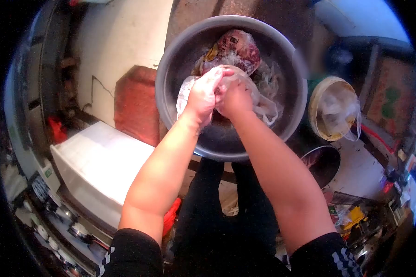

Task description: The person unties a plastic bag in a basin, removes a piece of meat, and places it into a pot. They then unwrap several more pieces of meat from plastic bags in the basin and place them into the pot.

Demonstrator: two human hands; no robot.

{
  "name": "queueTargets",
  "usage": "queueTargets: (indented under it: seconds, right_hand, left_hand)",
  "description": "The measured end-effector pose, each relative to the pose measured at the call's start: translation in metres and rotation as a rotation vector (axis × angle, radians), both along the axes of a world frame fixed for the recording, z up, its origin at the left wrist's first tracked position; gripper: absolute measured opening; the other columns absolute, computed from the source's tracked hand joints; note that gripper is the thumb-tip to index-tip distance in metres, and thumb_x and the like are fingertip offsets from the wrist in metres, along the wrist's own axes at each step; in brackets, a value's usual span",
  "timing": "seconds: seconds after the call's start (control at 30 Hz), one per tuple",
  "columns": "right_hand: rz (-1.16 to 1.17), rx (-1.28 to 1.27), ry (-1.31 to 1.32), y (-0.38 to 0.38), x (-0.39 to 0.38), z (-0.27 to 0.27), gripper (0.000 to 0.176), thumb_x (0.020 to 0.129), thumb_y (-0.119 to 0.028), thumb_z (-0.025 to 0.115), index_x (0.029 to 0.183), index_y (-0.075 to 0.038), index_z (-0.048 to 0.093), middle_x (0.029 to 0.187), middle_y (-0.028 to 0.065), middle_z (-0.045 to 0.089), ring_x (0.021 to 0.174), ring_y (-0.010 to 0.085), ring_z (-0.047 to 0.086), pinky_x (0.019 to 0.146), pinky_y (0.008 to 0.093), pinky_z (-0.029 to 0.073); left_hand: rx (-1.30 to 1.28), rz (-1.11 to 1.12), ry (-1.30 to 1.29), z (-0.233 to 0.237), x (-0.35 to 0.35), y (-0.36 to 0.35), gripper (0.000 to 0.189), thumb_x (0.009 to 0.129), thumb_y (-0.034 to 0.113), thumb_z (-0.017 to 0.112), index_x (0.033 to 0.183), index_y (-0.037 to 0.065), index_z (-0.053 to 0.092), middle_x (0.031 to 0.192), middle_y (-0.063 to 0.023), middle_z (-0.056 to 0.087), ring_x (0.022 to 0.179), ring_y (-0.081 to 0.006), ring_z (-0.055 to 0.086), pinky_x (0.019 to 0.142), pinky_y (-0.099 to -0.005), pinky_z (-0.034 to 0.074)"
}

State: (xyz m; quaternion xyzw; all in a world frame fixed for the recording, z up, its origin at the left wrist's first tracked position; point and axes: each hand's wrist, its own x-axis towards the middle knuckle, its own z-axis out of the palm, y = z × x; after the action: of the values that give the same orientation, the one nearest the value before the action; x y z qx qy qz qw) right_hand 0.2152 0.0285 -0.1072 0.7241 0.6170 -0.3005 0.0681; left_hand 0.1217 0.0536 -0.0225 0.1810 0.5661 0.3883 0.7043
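A wide grey metal basin point(167, 57) stands in front of me. Inside it, at the far side, lies a clear bag of red meat point(245, 46) with dark print on it. My left hand point(201, 98) is closed on the gathered edge of a clear plastic bag point(265, 108) above the middle of the basin. Close beside it, my right hand point(237, 98) grips the same bag, its fingers curled and partly covered by the film. What lies under my hands is hidden. Crumpled white plastic point(184, 94) shows left of my left hand.
Right of the basin stands a round bucket point(316, 111) with thin plastic bags point(339, 108) in its mouth. A dark pot point(330, 168) sits nearer me. To the left are a white box point(101, 159) and a flat red piece point(136, 106).
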Motion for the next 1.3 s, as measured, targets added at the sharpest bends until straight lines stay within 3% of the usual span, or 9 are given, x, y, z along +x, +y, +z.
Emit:
queueTargets:
  seconds: [0.03,0.27,0.37,0.47,0.5,0.63,0.87,1.2,1.3]
  right_hand:
    - [0.025,0.037,0.120,-0.007,0.009,-0.015,0.083,0.070,-0.033,0.077,0.133,-0.001,0.035,0.121,0.0274,0.047,0.110,0.0465,0.049,0.093,0.0481,0.042]
    - [-0.190,0.206,0.131,-0.041,0.024,-0.015,0.093,0.057,-0.029,0.087,0.131,-0.005,0.037,0.125,0.0238,0.044,0.119,0.0410,0.042,0.101,0.0458,0.038]
    - [-0.179,0.048,0.188,-0.024,0.037,-0.009,0.093,0.056,-0.028,0.088,0.130,-0.003,0.038,0.126,0.0236,0.044,0.122,0.0409,0.039,0.102,0.0453,0.038]
    - [-0.151,-0.094,0.224,-0.012,0.052,-0.006,0.092,0.056,-0.031,0.087,0.130,-0.001,0.041,0.129,0.0239,0.044,0.124,0.0408,0.040,0.104,0.0447,0.037]
    - [-0.151,-0.094,0.222,-0.010,0.058,-0.010,0.092,0.056,-0.031,0.087,0.130,-0.001,0.041,0.129,0.0239,0.044,0.124,0.0408,0.040,0.104,0.0447,0.037]
    - [-0.185,-0.162,0.362,0.001,0.069,-0.022,0.085,0.058,-0.042,0.082,0.125,0.002,0.051,0.125,0.0251,0.051,0.118,0.0387,0.048,0.100,0.0432,0.041]
    - [-0.118,-0.255,0.294,0.037,0.055,-0.012,0.058,0.062,-0.046,0.079,0.099,-0.002,0.070,0.099,0.0199,0.068,0.092,0.0338,0.065,0.084,0.0394,0.052]
    - [0.082,-0.286,0.228,0.049,0.054,-0.020,0.037,0.069,-0.030,0.075,0.096,-0.006,0.072,0.095,0.0187,0.068,0.089,0.0330,0.067,0.081,0.0398,0.053]
    - [0.139,-0.332,0.292,0.027,0.075,-0.011,0.037,0.069,-0.023,0.073,0.102,-0.007,0.069,0.097,0.0194,0.067,0.091,0.0346,0.066,0.082,0.0396,0.053]
  left_hand:
    - [-0.003,-0.001,-0.002,-0.002,-0.001,0.000,0.035,0.101,0.032,0.042,0.108,0.005,0.063,0.069,0.0034,0.046,0.052,-0.0045,0.034,0.046,-0.0194,0.027]
    - [-0.108,0.142,-0.142,-0.025,-0.033,0.007,0.020,0.094,0.022,0.056,0.102,0.005,0.065,0.068,0.0040,0.050,0.055,-0.0046,0.044,0.050,-0.0203,0.036]
    - [0.143,-0.193,0.324,-0.067,-0.044,0.014,0.046,0.075,0.026,0.076,0.110,0.002,0.059,0.097,-0.0114,0.064,0.090,-0.0228,0.063,0.083,-0.0314,0.050]
    - [0.228,-0.767,1.086,-0.080,-0.036,0.021,0.067,0.067,0.035,0.081,0.116,-0.001,0.054,0.104,-0.0198,0.063,0.101,-0.0339,0.062,0.091,-0.0392,0.048]
    - [0.199,-0.847,1.031,-0.085,-0.035,0.025,0.073,0.062,0.040,0.082,0.117,0.000,0.055,0.107,-0.0231,0.063,0.109,-0.0379,0.059,0.095,-0.0425,0.046]
    - [0.186,-1.171,1.093,-0.073,-0.029,0.047,0.039,0.079,0.031,0.072,0.104,0.002,0.063,0.103,-0.0213,0.066,0.101,-0.0360,0.062,0.088,-0.0432,0.048]
    - [0.143,-0.873,1.308,-0.106,-0.019,0.050,0.025,0.088,0.027,0.053,0.097,0.008,0.067,0.105,-0.0194,0.066,0.101,-0.0371,0.061,0.087,-0.0467,0.048]
    - [-0.050,-0.520,1.143,-0.180,-0.027,0.026,0.036,0.082,0.025,0.053,0.098,-0.004,0.067,0.104,-0.0288,0.064,0.101,-0.0412,0.062,0.089,-0.0460,0.047]
    - [-0.514,-0.238,0.678,-0.152,-0.027,0.007,0.025,0.086,0.023,0.050,0.094,0.002,0.062,0.086,-0.0117,0.065,0.081,-0.0276,0.066,0.063,-0.0440,0.052]
